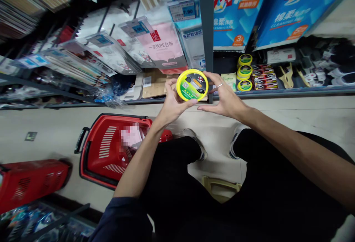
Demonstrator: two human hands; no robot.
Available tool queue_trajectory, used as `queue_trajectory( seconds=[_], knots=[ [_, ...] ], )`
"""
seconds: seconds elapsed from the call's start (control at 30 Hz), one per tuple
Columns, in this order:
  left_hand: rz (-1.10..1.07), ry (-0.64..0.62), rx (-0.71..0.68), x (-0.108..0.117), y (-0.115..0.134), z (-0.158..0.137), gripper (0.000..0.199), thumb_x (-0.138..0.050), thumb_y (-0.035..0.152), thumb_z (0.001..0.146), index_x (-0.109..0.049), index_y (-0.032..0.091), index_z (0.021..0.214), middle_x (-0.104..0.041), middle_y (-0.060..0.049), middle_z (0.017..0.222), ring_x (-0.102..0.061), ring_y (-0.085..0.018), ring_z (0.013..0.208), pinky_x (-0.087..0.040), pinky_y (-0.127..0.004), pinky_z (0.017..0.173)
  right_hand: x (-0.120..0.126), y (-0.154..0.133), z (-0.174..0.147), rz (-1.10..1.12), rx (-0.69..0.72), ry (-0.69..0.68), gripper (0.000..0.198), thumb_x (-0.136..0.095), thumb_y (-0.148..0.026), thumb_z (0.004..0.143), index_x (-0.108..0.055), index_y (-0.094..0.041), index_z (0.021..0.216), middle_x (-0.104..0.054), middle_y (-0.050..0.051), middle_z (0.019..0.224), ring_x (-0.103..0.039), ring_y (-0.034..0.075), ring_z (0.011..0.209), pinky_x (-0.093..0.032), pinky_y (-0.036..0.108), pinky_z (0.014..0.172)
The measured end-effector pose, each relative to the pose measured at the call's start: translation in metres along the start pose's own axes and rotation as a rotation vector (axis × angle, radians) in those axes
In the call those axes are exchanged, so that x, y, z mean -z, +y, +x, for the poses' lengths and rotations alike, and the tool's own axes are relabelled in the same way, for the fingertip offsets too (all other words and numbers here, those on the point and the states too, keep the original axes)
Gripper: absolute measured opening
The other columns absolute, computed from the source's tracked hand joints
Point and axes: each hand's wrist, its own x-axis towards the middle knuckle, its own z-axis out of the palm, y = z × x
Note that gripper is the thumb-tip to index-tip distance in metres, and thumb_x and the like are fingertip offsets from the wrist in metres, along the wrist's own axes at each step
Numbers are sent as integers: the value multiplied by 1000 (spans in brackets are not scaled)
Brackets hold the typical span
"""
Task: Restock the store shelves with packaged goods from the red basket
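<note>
My left hand is wrapped round a round tub with a yellow rim and a black, green and yellow label. It grips the tub from the left and below, with the thumb along the lower edge and the label turned up towards me. On the other side is my right hand, wearing a ring, its thumb and fingers spread apart. Its fingertips reach the tub's right edge, where I cannot tell whether they touch. Matching yellow-rimmed tubs stand on the low shelf beyond, beside stacked small boxes.
A red shopping basket with a few goods inside stands on the floor at my left. Another red basket is farther left. The shelf edge runs across in front, under hanging packs. A low stool shows between my legs.
</note>
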Motion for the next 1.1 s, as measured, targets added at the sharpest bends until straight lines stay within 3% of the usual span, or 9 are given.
queue_trajectory(
  seconds=[0.1,0.2,0.37,0.63,0.77,0.93,1.03,1.1],
  knots=[
    [-41,-79,58,-9,5,-4,91,-81,55,79,-22,34,144,-45,-10,143,-55,-28,131,-53,-47,105,-1,2,-1,-25,-12,-5,106,-85,-56,76,-25,-29,160,-37,14,155,-41,40,144,-48,61,114],
    [-92,-159,125,-8,9,-5,78,-73,55,86,-24,35,143,-51,-10,138,-61,-25,121,-55,-46,100,4,3,-1,-67,-26,-18,101,-82,-53,80,-25,-28,160,-37,14,153,-38,39,146,-40,62,120],
    [-94,-113,154,1,5,2,66,-77,51,84,-38,31,133,-55,-10,133,-63,-23,114,-57,-41,95,14,-1,1,-101,-7,-77,108,-81,-51,82,-14,-29,164,-35,15,155,-36,40,147,-33,66,122],
    [-98,-101,137,-16,-14,-3,82,-82,47,80,-32,32,143,-48,-12,144,-56,-28,130,-51,-48,108,8,5,-3,-202,17,-78,102,-83,-44,80,-24,-27,162,-36,16,154,-41,40,143,-39,61,119],
    [-97,-80,175,-25,-23,-5,85,-85,45,76,-36,28,143,-49,-14,144,-58,-28,127,-53,-48,105,11,10,-5,-319,35,-142,101,-81,-38,79,-24,-24,161,-39,17,151,-45,39,138,-43,60,114],
    [168,-139,233,-41,-33,-9,79,-73,42,85,-34,19,150,-49,-21,148,-57,-30,129,-51,-50,106,28,35,-17,-456,-114,-305,95,-81,-36,78,-31,-19,157,-41,19,150,-47,40,134,-42,58,113],
    [302,-242,274,-50,-35,-11,71,-62,40,92,-35,13,152,-56,-23,143,-68,-26,110,-54,-47,99,45,67,-32,-555,-264,-304,96,-83,-40,76,-35,-13,155,-44,20,148,-47,38,135,-39,53,116],
    [418,-331,270,-55,-32,-9,64,-56,37,95,-39,10,150,-61,-23,139,-71,-26,104,-54,-44,98,59,92,-43,-625,-435,-309,97,-83,-45,76,-36,-11,153,-45,20,149,-45,35,138,-36,47,119]
  ],
)
